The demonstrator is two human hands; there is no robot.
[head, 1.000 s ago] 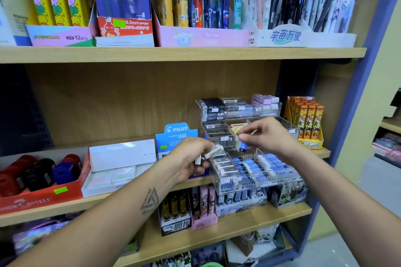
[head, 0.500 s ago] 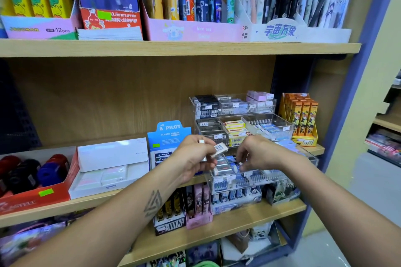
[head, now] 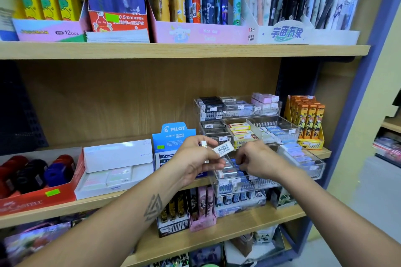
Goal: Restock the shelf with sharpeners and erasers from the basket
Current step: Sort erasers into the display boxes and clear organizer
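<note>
1. White eraser (head: 222, 150) is held by left hand (head: 196, 159), frame centre.
2. Right hand (head: 257, 161) is curled into clear tray (head: 312, 171); its hold cannot be told.
3. Tray is partly stocked; basket unseen.

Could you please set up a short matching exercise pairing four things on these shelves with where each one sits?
Things:
1. white eraser
2. PILOT box
3. orange packs
4. red box

Places:
A. far left of the middle shelf
B. right end of the middle shelf
C. held in the left hand
D. just behind the left hand

Pairs: 1-C, 2-D, 3-B, 4-A
</note>
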